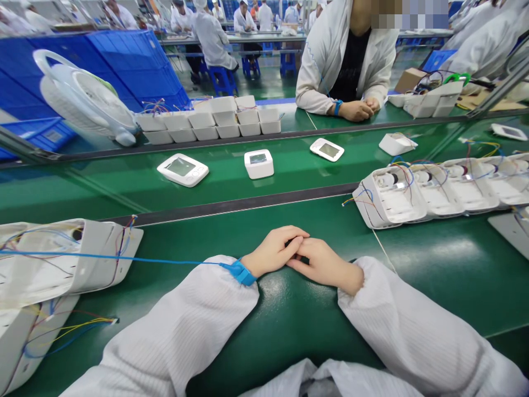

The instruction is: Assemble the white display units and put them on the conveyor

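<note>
In the centre of the frame, the left hand [273, 252] and right hand [324, 260] meet over the green worktop [297, 325], their fingers [292, 230] loosely open, slightly bent and laid across one another, holding only each other (a blue wrist strap [243, 272] circles the left wrist, its cord running to the left edge). At the right of the frame, nearest the right hand, sits a row of open white housings [400, 203] with coloured wires, while more wired white casings [93, 256] stand at the left edge. Three white display units [259, 168] lie across the upper middle.
</note>
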Demonstrator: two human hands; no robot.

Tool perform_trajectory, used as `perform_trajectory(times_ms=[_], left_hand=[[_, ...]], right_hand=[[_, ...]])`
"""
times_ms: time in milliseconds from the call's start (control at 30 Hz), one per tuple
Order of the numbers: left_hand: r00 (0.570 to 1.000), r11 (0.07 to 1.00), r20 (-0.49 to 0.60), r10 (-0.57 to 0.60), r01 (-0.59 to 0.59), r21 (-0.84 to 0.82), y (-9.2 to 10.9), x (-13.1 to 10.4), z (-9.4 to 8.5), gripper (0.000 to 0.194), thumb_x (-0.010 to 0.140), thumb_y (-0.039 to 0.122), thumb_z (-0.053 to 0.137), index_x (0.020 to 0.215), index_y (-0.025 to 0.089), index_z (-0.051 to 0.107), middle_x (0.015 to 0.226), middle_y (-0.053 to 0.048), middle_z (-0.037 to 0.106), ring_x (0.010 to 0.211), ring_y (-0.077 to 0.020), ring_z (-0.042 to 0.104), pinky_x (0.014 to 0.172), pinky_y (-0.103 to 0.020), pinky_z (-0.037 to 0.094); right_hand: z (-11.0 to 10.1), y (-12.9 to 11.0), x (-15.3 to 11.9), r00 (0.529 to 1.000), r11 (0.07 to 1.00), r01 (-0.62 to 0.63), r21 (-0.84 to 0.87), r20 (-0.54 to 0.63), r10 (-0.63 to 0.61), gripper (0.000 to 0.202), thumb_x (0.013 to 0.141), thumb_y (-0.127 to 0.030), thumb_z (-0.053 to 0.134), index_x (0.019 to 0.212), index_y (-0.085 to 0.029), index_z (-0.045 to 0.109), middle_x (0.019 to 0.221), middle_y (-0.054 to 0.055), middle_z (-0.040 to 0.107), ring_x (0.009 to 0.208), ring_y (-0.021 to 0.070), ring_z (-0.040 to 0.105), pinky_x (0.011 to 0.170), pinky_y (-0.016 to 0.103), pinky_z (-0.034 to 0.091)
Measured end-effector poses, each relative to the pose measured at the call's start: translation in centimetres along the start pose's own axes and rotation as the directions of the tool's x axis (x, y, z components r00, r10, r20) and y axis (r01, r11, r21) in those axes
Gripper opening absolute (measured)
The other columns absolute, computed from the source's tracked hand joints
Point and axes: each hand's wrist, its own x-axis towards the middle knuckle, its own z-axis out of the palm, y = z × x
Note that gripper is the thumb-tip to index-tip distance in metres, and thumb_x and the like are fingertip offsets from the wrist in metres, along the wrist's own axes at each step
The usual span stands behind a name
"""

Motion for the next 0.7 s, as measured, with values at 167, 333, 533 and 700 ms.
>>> perform_trajectory(times_ms=[167,333,533,700], left_hand=[[1.000,1.000,0.003,0.003,-0.003,0.006,0.03,0.03,-0.04,0.031,0.098,0.029,0.041,0.107,0.015,0.068,0.105,-0.009,0.073,0.098,-0.0185,0.068,0.090,-0.033,0.053],[1.000,1.000,0.009,0.000,0.000,0.004,0.08,0.00,-0.09,0.031,0.099,0.028,0.041,0.108,0.015,0.068,0.106,-0.009,0.073,0.098,-0.0181,0.067,0.090,-0.033,0.053],[1.000,1.000,0.007,-0.010,0.010,0.004,0.11,0.00,-0.08,0.031,0.098,0.029,0.041,0.107,0.016,0.068,0.105,-0.009,0.073,0.098,-0.0181,0.068,0.090,-0.033,0.053],[1.000,1.000,0.006,-0.007,0.007,-0.003,0.06,0.02,-0.06,0.031,0.098,0.030,0.042,0.107,0.016,0.068,0.106,-0.009,0.073,0.098,-0.0189,0.068,0.090,-0.034,0.053]], right_hand=[[0.02,0.02,-0.02,1.000,1.000,-0.001,0.000,-0.002,0.001,0.014,0.089,-0.023,0.065,0.076,-0.017,0.065,0.081,0.005,0.072,0.077,0.0180,0.066,0.073,0.030,0.051],[0.08,0.01,-0.02,1.000,1.000,0.000,-0.002,0.002,0.000,0.014,0.089,-0.023,0.065,0.077,-0.017,0.066,0.081,0.005,0.072,0.077,0.0180,0.066,0.073,0.030,0.051],[0.03,-0.06,0.00,1.000,1.000,0.003,-0.003,-0.006,-0.003,0.014,0.088,-0.023,0.066,0.075,-0.017,0.065,0.079,0.004,0.071,0.075,0.0174,0.066,0.072,0.030,0.051],[0.08,0.04,-0.08,1.000,1.000,0.008,-0.004,-0.014,-0.008,0.014,0.088,-0.023,0.066,0.075,-0.017,0.065,0.079,0.005,0.071,0.076,0.0176,0.066,0.072,0.030,0.051]])
